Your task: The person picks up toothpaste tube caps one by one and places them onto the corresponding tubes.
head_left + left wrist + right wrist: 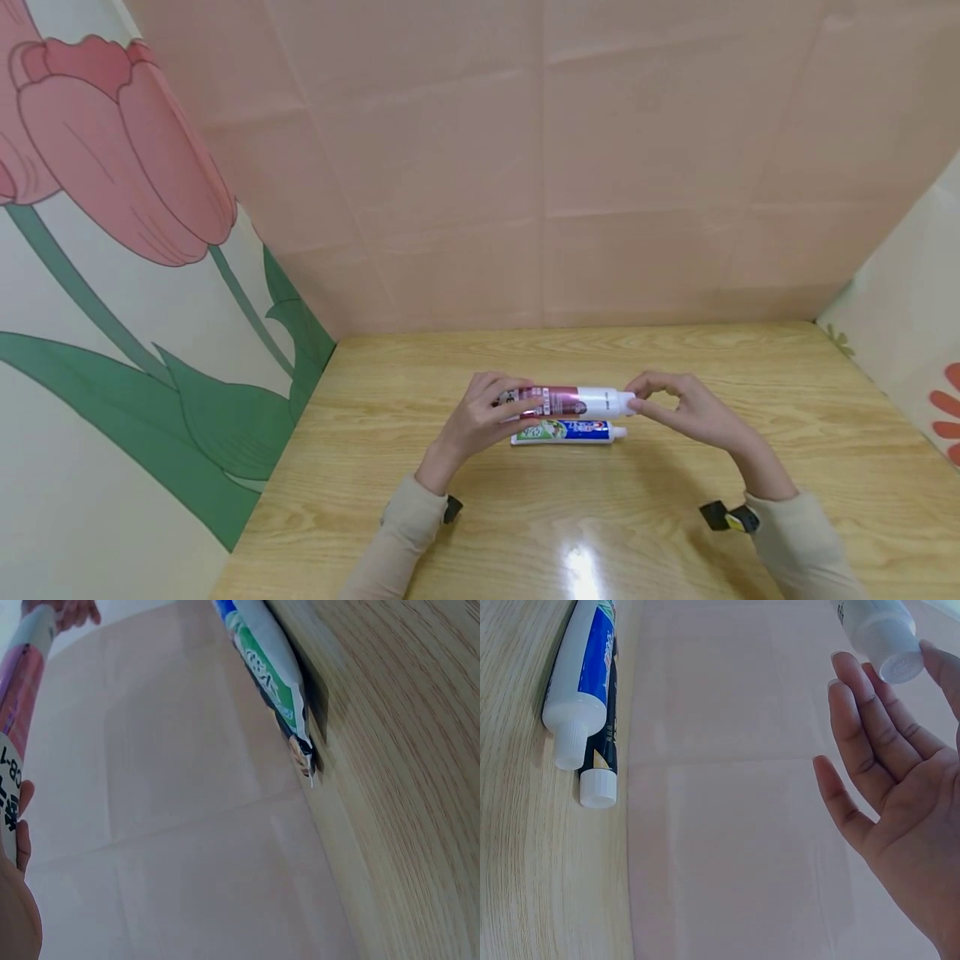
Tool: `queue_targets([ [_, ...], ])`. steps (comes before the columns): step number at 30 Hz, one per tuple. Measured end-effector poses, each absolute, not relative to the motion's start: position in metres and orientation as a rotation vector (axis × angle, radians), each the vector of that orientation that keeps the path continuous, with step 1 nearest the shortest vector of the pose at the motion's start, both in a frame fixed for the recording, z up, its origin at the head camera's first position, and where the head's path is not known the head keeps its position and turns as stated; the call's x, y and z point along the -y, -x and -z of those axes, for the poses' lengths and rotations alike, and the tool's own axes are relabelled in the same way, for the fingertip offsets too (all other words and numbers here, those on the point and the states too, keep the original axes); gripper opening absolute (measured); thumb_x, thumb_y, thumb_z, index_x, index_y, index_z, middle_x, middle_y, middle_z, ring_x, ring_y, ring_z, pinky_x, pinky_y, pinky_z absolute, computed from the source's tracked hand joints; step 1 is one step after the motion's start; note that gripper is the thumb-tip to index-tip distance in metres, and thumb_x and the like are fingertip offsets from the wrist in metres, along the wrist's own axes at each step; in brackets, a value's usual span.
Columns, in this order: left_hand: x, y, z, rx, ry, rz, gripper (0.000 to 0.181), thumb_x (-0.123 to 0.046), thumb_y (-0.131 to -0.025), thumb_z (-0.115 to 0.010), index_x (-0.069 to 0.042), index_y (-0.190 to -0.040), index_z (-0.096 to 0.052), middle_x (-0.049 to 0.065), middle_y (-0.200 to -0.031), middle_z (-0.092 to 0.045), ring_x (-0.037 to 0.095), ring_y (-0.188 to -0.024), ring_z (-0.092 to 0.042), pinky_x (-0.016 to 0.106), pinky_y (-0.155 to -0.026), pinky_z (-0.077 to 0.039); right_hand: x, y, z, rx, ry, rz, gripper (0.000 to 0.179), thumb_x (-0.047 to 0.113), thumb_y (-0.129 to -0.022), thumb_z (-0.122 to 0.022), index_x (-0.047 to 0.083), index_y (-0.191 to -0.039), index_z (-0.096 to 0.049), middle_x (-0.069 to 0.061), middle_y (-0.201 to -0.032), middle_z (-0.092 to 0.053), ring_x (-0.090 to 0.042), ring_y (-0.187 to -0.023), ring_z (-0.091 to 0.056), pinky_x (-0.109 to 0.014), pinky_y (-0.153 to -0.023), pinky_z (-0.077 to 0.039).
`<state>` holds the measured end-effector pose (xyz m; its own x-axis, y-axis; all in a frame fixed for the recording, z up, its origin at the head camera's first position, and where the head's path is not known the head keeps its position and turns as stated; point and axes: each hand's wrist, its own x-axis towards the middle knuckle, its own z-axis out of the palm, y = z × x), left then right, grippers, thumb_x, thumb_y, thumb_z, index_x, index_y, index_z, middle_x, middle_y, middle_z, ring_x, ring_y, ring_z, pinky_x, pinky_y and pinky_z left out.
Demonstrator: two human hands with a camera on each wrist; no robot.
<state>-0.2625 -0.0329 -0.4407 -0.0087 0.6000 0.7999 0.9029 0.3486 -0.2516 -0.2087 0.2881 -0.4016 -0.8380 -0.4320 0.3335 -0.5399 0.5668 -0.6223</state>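
My left hand (477, 417) grips a pink-and-white toothpaste tube (561, 401) by its tail end, holding it level above the table. The tube's white cap (900, 664) points right, and my right hand (693, 408) pinches it between thumb and forefinger. The other right fingers (874, 739) are spread loosely in the right wrist view. Just below the raised tube, a blue, green and white toothpaste tube (588, 431) lies on the table. Against it lies a black tube with a white cap (600, 784), largely hidden behind it in the right wrist view.
The light wood table (390, 400) stretches under both arms. A pink sheet (540, 183) forms the back wall. A tulip-printed panel (135, 275) stands on the left, and a flower-printed panel (907, 333) on the right.
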Motion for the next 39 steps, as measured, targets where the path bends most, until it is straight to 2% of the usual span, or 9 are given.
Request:
queue_targets([
  [7,0.033,0.263,0.442,1.733,1.343,0.439,0.036,-0.032,-0.075,-0.076,-0.021,-0.109,-0.069,0.002,-0.109,-0.062,0.015,-0.095,-0.054,0.027,-0.08,-0.043,-0.293,0.214,0.412,2.605,-0.862,-1.129,0.025,0.006,-0.083,-0.066,0.02,-0.104,-0.063,0.01,-0.089,-0.064,-0.009,-0.084,-0.057,-0.044,-0.08,-0.038],
  [11,0.034,0.263,0.443,1.751,1.34,0.463,0.034,-0.031,-0.077,-0.075,-0.021,-0.109,-0.069,0.002,-0.11,-0.061,0.015,-0.096,-0.054,0.027,-0.08,-0.044,-0.283,0.204,0.396,2.566,-0.884,-1.135,0.036,0.005,-0.077,-0.073,0.016,-0.109,-0.061,0.008,-0.091,-0.065,-0.012,-0.086,-0.059,-0.03,-0.081,-0.041],
  [14,0.034,0.264,0.444,1.765,1.339,0.492,0.034,-0.031,-0.078,-0.074,-0.021,-0.109,-0.069,0.002,-0.111,-0.061,0.015,-0.095,-0.054,0.028,-0.079,-0.044,-0.279,0.201,0.39,2.54,-0.913,-1.125,0.041,0.005,-0.074,-0.076,0.014,-0.11,-0.061,0.008,-0.091,-0.064,-0.008,-0.087,-0.059,-0.022,-0.081,-0.04],
  [17,0.034,0.264,0.445,1.775,1.334,0.514,0.034,-0.031,-0.078,-0.074,-0.021,-0.11,-0.069,0.002,-0.111,-0.061,0.014,-0.095,-0.054,0.028,-0.08,-0.044,-0.28,0.204,0.394,2.526,-0.918,-1.12,0.041,0.003,-0.073,-0.077,0.014,-0.109,-0.061,0.008,-0.092,-0.064,-0.006,-0.088,-0.059,-0.024,-0.085,-0.039],
  [23,0.034,0.264,0.445,1.788,1.333,0.522,0.033,-0.031,-0.078,-0.074,-0.021,-0.109,-0.069,0.002,-0.111,-0.061,0.013,-0.095,-0.054,0.027,-0.08,-0.043,-0.291,0.218,0.416,2.519,-0.899,-1.162,0.04,0.004,-0.072,-0.077,0.02,-0.106,-0.062,0.01,-0.091,-0.064,-0.005,-0.089,-0.058,-0.041,-0.091,-0.032],
  [26,0.033,0.264,0.445,1.794,1.342,0.509,0.032,-0.031,-0.078,-0.074,-0.023,-0.108,-0.069,0.001,-0.11,-0.061,0.013,-0.096,-0.054,0.027,-0.081,-0.043,-0.295,0.222,0.42,2.509,-0.936,-1.141,0.04,0.006,-0.073,-0.078,0.023,-0.105,-0.062,0.013,-0.09,-0.064,-0.004,-0.087,-0.059,-0.041,-0.089,-0.033],
  [31,0.033,0.264,0.445,1.802,1.353,0.488,0.032,-0.031,-0.077,-0.074,-0.025,-0.108,-0.069,0.0,-0.11,-0.061,0.012,-0.097,-0.053,0.027,-0.082,-0.042,-0.298,0.224,0.422,2.525,-0.992,-1.07,0.037,0.012,-0.076,-0.075,0.027,-0.108,-0.062,0.017,-0.087,-0.064,-0.003,-0.083,-0.06,-0.033,-0.077,-0.039],
  [39,0.032,0.263,0.446,1.815,1.345,0.483,0.03,-0.033,-0.079,-0.072,-0.028,-0.109,-0.069,0.0,-0.111,-0.06,0.012,-0.098,-0.052,0.027,-0.081,-0.04,-0.299,0.223,0.42,2.554,-1.036,-1.07,0.033,0.011,-0.083,-0.069,0.024,-0.112,-0.06,0.015,-0.091,-0.065,-0.004,-0.084,-0.059,-0.026,-0.069,-0.046],
])
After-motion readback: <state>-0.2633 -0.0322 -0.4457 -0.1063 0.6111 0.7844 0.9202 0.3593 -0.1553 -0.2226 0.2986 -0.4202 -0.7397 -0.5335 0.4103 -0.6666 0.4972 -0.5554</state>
